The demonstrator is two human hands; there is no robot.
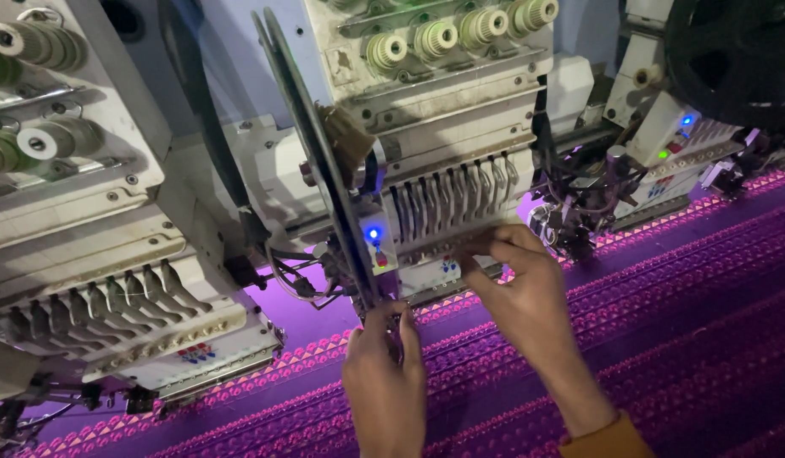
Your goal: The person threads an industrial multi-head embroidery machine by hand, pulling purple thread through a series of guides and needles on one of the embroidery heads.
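A cream multi-needle embroidery head (460, 191) stands over purple cloth (664, 339) stitched with rows of pink patterns. My left hand (382, 360) pinches something small at the lower end of a dark flat strip (324, 170) that hangs slanted in front of the head. What the fingers hold is too small to see. My right hand (515, 276) reaches up to the bottom of the needle bars, fingertips touching the front of the head near its small control panel with a blue light (374, 233).
A second embroidery head (129, 314) stands at the left, a third (664, 144) at the right with blue and green lights. Thread tension knobs (435, 38) line the tops. A dark round reel (736, 55) hangs at the upper right.
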